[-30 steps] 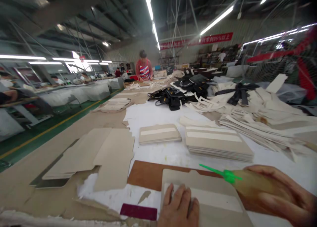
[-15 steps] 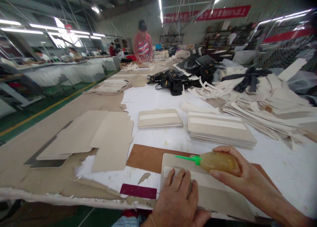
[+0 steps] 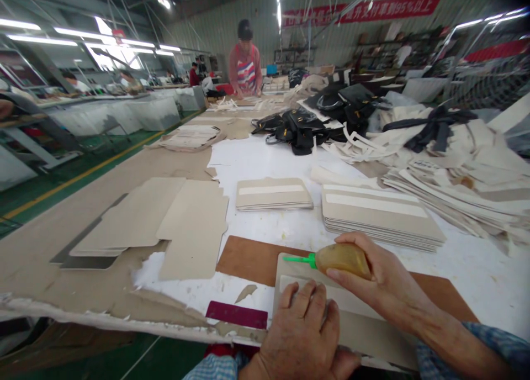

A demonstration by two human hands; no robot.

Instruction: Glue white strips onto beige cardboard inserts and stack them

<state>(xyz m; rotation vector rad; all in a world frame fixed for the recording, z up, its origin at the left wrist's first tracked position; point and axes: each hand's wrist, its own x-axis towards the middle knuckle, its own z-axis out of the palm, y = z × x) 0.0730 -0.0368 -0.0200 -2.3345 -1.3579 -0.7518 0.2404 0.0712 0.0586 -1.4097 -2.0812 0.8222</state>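
Observation:
My right hand [image 3: 381,275] grips a yellowish squeeze glue bottle [image 3: 344,260] tilted sideways, its green nozzle [image 3: 300,259] pointing left. The nozzle tip is over the upper left corner of a beige panel [image 3: 372,330]; whether it touches cannot be told. A pale strip [image 3: 351,297] runs along that panel. My left hand [image 3: 302,330] lies on the panel's left part, fingers spread and bent a little, holding nothing. Under the panel lies a brown sheet [image 3: 248,260], showing at both sides. A dark purple strip [image 3: 237,314] is left of my left hand.
Behind the panel stand two stacks of beige pieces, a small one [image 3: 273,195] and a taller one [image 3: 381,217]. Loose beige panels [image 3: 194,225] lie left. Black bags [image 3: 298,128] and offcuts [image 3: 447,186] pile up behind. A person [image 3: 245,65] stands at the table's far end.
My right hand has moved left with the glue bottle, bringing the nozzle nearer the panel's left edge. My left hand stays on the panel. The camera view has shifted slightly.

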